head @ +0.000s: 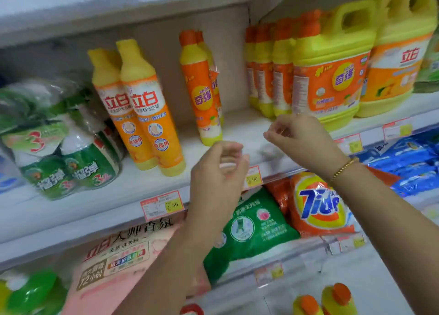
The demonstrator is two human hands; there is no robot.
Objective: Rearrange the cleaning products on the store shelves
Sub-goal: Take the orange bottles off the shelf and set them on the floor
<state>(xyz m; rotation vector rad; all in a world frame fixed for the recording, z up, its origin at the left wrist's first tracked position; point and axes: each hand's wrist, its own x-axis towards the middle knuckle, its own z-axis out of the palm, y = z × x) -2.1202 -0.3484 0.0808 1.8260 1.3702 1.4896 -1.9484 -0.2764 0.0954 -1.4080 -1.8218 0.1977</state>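
Note:
Both my hands hover in front of the white middle shelf (147, 184), holding nothing. My left hand (218, 169) has loosely curled fingers just below an orange-and-yellow dish soap bottle (202, 89) with an orange cap, which stands with a second one behind it. My right hand (297, 136), fingers also loosely bent, hangs left of a big yellow jug (332, 72). A pair of yellow-capped orange bottles (142, 105) stands further left. A row of orange-capped bottles (266, 72) stands beside the jug.
Green refill packs (59, 143) fill the shelf's left end. A second yellow jug (399, 53) stands at the right. Below lie a pink detergent bag (123, 255), a green bag (251, 226), a Tide bag (318, 205) and blue packs (408, 162). Price tags line the shelf edges.

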